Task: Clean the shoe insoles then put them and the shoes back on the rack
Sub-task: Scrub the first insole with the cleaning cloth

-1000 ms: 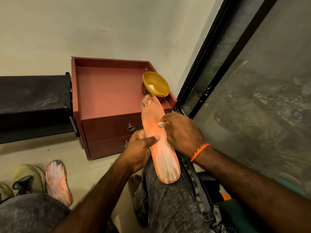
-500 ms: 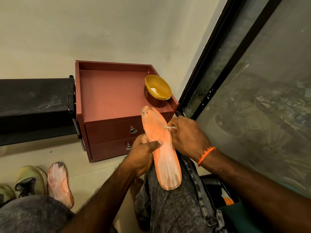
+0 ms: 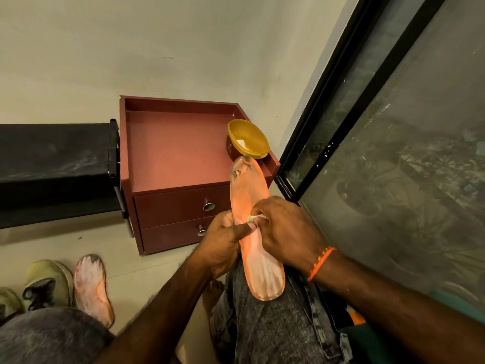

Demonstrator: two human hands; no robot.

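Right at the middle of the frame, the right hand [image 3: 286,232] pinches a small white wad [image 3: 254,218] – cloth or cotton, too small to tell – between curled fingertips and presses it onto the orange insole [image 3: 252,240], while the left hand [image 3: 223,243] grips the insole's left edge, thumb laid flat across its face and the other fingers wrapped behind, out of sight. The insole lies lengthwise along the person's raised knee [image 3: 262,324], heel end toward the bottom of the frame, toe end pointing up at the yellow bowl [image 3: 248,139]. Judging by its thinness, it is probably light and floppy foam that would bend if held only by one end – so a grip at the waist with the knee as backing looks the sound way to take it, and the rubbing wants moderate pressure, since the toe end is already torn and dark with wear. Its face is pale with whitish streaks over the heel half and a brighter orange around the wad. Outward, at lower left, a second insole [image 3: 91,290] lies on the floor just beside an olive shoe [image 3: 47,282]; the bowl sits at the right edge of a red two-drawer cabinet [image 3: 178,158], with a dark rack [image 3: 52,169] at mid left.
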